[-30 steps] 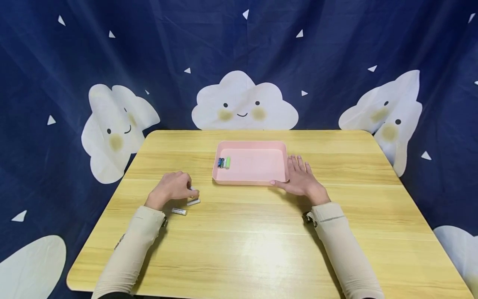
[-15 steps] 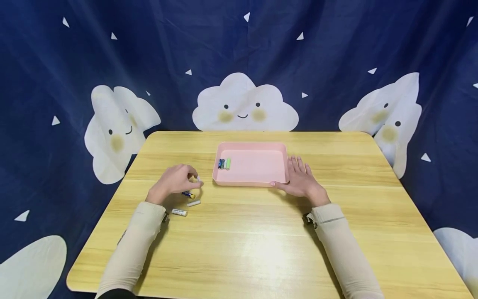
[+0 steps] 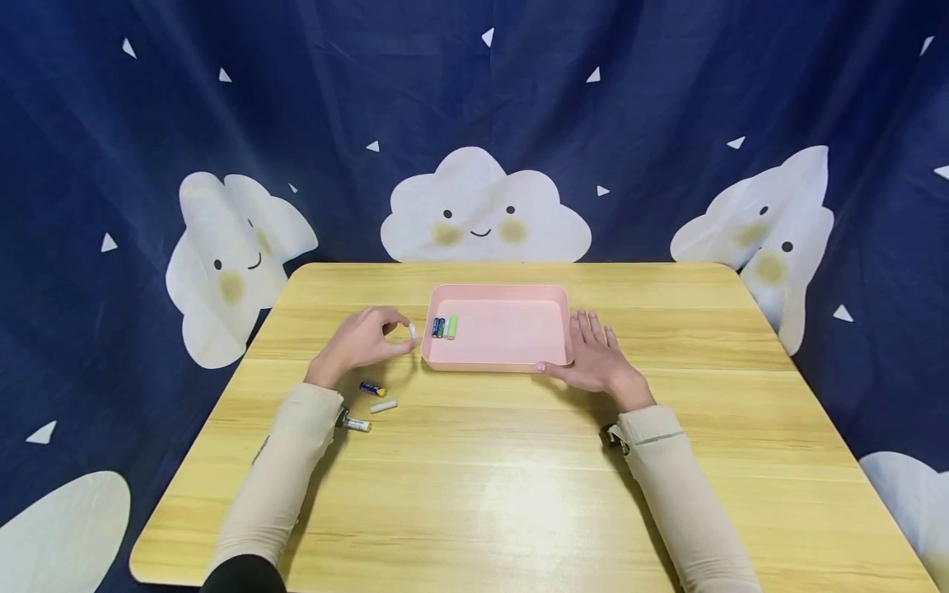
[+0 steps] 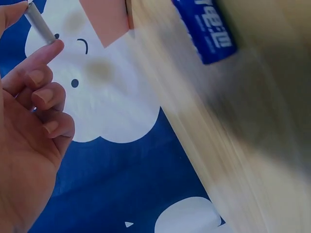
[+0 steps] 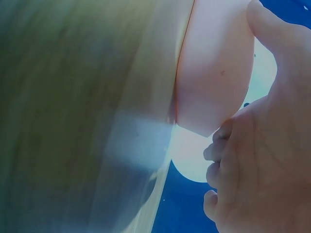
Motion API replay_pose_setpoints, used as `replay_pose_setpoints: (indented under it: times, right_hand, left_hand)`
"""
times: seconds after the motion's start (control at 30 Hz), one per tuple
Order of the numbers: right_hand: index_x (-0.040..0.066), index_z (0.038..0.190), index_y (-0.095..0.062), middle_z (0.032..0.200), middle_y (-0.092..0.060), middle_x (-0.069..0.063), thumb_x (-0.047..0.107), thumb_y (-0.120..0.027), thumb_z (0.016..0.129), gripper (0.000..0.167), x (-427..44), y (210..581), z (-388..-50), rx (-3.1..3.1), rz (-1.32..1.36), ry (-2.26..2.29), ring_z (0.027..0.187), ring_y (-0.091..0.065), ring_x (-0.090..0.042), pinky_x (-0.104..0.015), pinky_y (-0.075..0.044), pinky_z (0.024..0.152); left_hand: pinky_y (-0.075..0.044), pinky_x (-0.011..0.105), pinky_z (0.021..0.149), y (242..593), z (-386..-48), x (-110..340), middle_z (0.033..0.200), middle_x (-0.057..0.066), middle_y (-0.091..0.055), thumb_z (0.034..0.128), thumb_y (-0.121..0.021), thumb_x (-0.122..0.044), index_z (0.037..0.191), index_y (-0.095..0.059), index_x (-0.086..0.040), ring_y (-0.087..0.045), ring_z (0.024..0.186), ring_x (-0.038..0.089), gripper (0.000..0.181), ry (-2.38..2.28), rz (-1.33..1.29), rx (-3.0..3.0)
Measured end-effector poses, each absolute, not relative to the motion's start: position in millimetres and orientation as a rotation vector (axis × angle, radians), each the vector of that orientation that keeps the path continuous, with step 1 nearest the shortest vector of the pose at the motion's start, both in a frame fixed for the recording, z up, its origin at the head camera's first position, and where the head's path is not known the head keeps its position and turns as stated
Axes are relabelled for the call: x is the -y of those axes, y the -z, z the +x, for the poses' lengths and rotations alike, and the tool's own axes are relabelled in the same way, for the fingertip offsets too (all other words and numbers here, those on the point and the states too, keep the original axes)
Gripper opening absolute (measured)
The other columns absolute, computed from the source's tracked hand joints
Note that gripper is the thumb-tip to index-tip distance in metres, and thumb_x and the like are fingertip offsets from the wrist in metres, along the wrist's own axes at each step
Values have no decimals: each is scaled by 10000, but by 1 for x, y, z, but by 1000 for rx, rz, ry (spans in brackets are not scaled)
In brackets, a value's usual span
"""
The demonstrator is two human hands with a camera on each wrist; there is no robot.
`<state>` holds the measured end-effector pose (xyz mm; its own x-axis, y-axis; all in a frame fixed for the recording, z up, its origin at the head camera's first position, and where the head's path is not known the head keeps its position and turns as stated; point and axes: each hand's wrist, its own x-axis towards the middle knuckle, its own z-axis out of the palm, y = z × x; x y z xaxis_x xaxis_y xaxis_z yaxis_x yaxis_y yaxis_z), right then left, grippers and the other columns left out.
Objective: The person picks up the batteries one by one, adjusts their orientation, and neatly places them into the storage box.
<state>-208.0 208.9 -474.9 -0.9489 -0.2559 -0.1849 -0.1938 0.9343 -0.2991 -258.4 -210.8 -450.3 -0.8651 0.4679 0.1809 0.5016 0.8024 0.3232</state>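
My left hand pinches a small white battery by its two ends between thumb and index finger, just left of the pink tray. Inside the tray, along its left side, several batteries stand in a row, among them a dark blue one and a green one. My right hand rests against the tray's right front corner, fingers straight along the side and thumb at the front wall. Below the left hand lie a blue and gold battery, a slim white battery and a white-labelled battery.
The wooden table has rounded corners and ends at a dark blue curtain with printed clouds. The left sleeve passes close to the white-labelled battery and partly covers it.
My left hand has picked up the white battery and moved right and away from me, up to the tray's left side. The blue and gold battery has come into view. The right hand stays put.
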Motion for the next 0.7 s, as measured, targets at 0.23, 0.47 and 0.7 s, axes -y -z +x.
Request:
replay_pose_setpoints:
  times: [0.23, 0.47, 0.7]
  right_hand:
    - [-90, 1614, 6, 1713, 69, -270, 744, -473, 941, 1173, -209, 474, -208, -2878, -334, 406, 1605, 59, -449, -612, 12, 1284]
    - [-90, 1614, 7, 1713, 72, -269, 750, -467, 942, 1175, -209, 476, -209, -2876, -334, 406, 1604, 59, -452, -617, 12, 1282]
    - [-89, 1615, 2, 1715, 64, -267, 750, -470, 939, 1177, -209, 476, -210, -2876, -329, 398, 1604, 54, -452, -618, 9, 1282]
  left_hand:
    - [-319, 304, 625, 449, -270, 201, 721, -35, -455, 867, -762, -509, 1048, -777, -194, -426, 660, 137, 363, 578, -828, 2860]
    - [-283, 302, 612, 448, -280, 193, 712, -22, -430, 858, -794, -440, 1075, -783, -156, -396, 647, 142, 357, 586, -849, 2845]
    - [-260, 299, 601, 447, -289, 184, 700, -39, -412, 855, -781, -457, 1075, -790, -207, -360, 630, 128, 333, 640, -885, 2819]
